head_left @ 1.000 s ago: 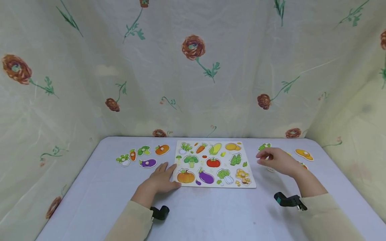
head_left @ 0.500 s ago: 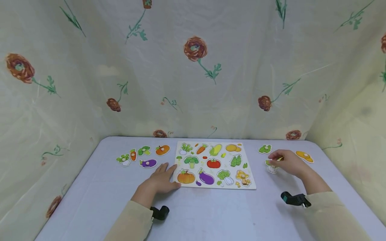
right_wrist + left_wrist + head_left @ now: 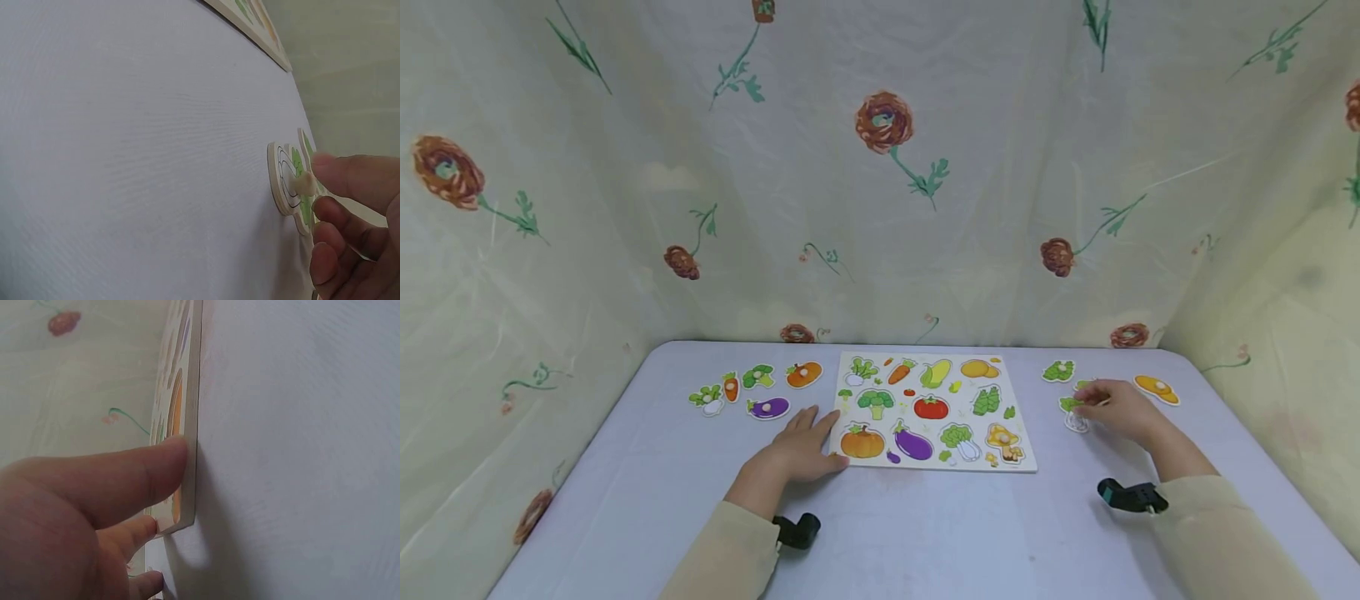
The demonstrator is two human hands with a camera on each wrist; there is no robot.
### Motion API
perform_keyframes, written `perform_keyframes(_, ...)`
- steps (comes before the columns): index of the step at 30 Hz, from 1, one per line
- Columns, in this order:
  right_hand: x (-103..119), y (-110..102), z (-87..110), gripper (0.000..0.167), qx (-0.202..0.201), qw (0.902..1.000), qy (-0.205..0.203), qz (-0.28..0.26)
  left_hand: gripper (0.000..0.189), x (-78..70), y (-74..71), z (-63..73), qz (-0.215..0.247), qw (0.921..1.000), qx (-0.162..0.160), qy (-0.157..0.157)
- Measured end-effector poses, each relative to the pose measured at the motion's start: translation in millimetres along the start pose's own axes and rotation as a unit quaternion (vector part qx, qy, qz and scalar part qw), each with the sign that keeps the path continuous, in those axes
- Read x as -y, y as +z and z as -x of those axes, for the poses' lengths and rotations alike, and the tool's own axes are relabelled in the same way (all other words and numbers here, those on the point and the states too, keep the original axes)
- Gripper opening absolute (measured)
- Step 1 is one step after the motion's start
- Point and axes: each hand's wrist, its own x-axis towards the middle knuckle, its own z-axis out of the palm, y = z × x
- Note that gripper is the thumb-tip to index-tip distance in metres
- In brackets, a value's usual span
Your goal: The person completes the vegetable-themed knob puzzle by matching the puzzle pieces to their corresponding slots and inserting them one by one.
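Observation:
My left hand [image 3: 805,446] rests at the lower left corner of a white vegetable puzzle board [image 3: 936,475]. In the left wrist view its thumb [image 3: 165,465] lies over the board's edge. My right hand [image 3: 1122,408] is low at the table right of the board, fingers bent over a bok choy puzzle piece [image 3: 1077,423]. In the right wrist view thumb and index finger stand apart beside the piece's round wooden knob [image 3: 305,184]. A green-edged piece [image 3: 1081,385] shows partly behind this hand. A green puzzle piece [image 3: 1059,372] and a yellow potato puzzle piece [image 3: 1157,389] lie nearby.
Left of the board lie several pieces: radish [image 3: 707,399], carrot [image 3: 731,387], broccoli [image 3: 758,376], pumpkin [image 3: 804,373] and eggplant [image 3: 768,407]. A flowered curtain [image 3: 970,275] hangs behind the table [image 3: 925,542] and along its sides.
My right hand first moved right and down onto the pieces, uncovering the green and bok choy pieces, then shifted slightly nearer the table front. My left hand stays at the board's corner.

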Motion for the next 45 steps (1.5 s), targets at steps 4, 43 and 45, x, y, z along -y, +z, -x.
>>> perform_keyframes(4,-6.2,3.6,-2.9,0.034,0.001,0.9999,0.012,-0.008,0.08,-0.2,-0.3,0.0,-0.001,1.0,0.0,0.003)
perform_keyframes(43,56.2,7.4,14.8,0.02,0.006,0.9972,-0.074,0.012,0.076,1.3,-2.8,1.1,-0.005,0.9999,0.008,0.009)
perform_keyframes(45,66.6,8.7,16.1,0.019,0.014,0.996,-0.087,0.011,0.076,2.0,-2.8,0.6,-0.003,0.9999,0.009,0.009)
